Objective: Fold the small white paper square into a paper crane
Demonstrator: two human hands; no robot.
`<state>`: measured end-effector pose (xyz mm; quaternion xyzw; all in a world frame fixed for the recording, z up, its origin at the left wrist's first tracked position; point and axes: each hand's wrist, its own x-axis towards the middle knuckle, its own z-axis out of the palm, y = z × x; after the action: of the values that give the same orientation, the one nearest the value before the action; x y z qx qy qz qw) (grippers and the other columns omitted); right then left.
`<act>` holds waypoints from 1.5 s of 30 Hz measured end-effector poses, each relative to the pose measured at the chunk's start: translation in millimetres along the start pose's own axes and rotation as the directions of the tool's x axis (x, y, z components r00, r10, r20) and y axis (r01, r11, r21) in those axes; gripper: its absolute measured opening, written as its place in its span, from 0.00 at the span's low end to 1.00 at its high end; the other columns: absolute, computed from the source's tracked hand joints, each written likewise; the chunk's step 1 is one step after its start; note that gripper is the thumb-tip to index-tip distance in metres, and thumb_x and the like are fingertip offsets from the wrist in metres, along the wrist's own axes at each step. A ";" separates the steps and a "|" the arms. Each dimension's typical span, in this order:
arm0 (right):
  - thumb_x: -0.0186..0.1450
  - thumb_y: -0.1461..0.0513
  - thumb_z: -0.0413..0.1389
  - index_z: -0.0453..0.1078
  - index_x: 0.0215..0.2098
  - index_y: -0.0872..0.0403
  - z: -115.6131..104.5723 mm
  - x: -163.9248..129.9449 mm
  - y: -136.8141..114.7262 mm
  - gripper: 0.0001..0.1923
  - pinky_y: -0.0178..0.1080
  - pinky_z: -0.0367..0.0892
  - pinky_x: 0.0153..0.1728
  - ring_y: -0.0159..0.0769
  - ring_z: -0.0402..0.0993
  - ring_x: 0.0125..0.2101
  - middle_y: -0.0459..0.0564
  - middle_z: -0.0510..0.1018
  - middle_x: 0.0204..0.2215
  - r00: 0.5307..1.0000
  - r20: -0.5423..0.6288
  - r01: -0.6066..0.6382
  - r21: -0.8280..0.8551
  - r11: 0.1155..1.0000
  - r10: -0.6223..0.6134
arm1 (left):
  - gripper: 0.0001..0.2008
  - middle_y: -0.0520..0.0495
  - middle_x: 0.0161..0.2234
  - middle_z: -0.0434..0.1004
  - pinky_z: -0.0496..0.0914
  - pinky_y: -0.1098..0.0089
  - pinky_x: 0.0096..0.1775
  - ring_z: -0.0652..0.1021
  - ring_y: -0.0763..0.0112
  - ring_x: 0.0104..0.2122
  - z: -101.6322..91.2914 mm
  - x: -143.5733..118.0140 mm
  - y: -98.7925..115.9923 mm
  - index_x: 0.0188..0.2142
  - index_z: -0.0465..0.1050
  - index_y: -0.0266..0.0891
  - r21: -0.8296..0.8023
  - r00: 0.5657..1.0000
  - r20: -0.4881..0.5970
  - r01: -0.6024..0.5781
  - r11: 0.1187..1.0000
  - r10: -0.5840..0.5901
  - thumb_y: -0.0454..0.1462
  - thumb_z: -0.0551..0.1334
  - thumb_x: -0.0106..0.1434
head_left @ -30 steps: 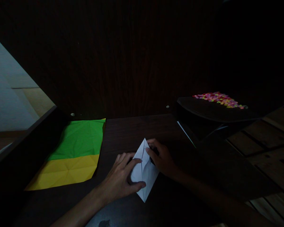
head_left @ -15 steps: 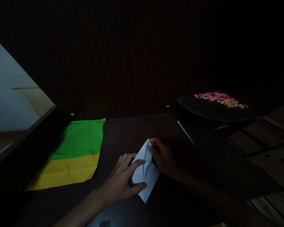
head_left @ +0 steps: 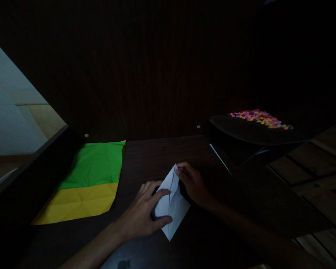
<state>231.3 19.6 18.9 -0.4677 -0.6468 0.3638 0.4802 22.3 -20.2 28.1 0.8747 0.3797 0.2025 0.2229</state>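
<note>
A white sheet of paper (head_left: 180, 209), folded into a diamond with a crease down its middle, is between my hands over the dark wooden surface. My left hand (head_left: 145, 211) grips its left side, thumb and index finger lying on the top face near the crease. At the upper tip, my right hand (head_left: 192, 183) pinches the right flap between thumb and fingers. Some of my fingers are hidden beneath the paper. To the left lie creased sheets of green paper (head_left: 96, 164) and yellow paper (head_left: 84, 205), the green partly over the yellow.
A dark upright panel (head_left: 156, 74) rises behind the work surface, and a low dark side board (head_left: 30, 160) borders it on the left. At the right stands a dark object (head_left: 240, 130) with a colourful flower-like cluster (head_left: 263, 117). A thin white strip (head_left: 220, 158) lies beside it.
The paper's lower tip has shifted slightly left, and the right flap looks a little flatter toward the crease. Both hands keep nearly the same grip.
</note>
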 end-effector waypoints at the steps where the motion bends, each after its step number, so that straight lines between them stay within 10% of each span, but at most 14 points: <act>1: 0.68 0.55 0.50 0.68 0.37 0.51 -0.1 0.2 0.2 0.09 0.35 0.66 0.30 0.34 0.72 0.28 0.45 0.74 0.27 1.000 -0.011 -0.002 -0.004 1.000 0.002 | 0.29 0.42 0.56 0.65 0.64 0.49 0.53 0.68 0.49 0.52 -0.5 0.2 0.3 0.55 0.66 0.47 -0.001 1.000 0.001 -0.007 1.000 0.007 0.40 0.71 0.55; 35: 0.55 0.66 0.63 0.62 0.48 0.52 -5.1 5.5 18.6 0.24 0.38 0.65 0.35 0.33 0.69 0.30 0.42 0.72 0.28 0.964 0.265 0.024 -0.178 0.984 0.024 | 0.25 0.38 0.67 0.51 0.64 0.47 0.55 0.61 0.45 0.61 0.8 -2.5 -16.8 0.57 0.65 0.42 0.140 0.998 -0.069 0.010 0.990 0.000 0.44 0.66 0.62; 45: 0.55 0.64 0.65 0.70 0.28 0.55 -6.5 6.5 18.2 0.08 0.34 0.61 0.29 0.31 0.67 0.27 0.43 0.70 0.27 0.957 0.291 0.066 -0.267 0.961 0.015 | 0.24 0.39 0.66 0.52 0.64 0.48 0.56 0.61 0.47 0.61 2.3 -2.0 -19.2 0.59 0.66 0.44 0.147 0.996 -0.029 -0.074 0.986 0.079 0.43 0.64 0.64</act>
<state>241.5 31.3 5.8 -0.4626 -0.7603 0.3291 0.3156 11.3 -10.5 15.4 0.8989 0.3635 0.1979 0.1436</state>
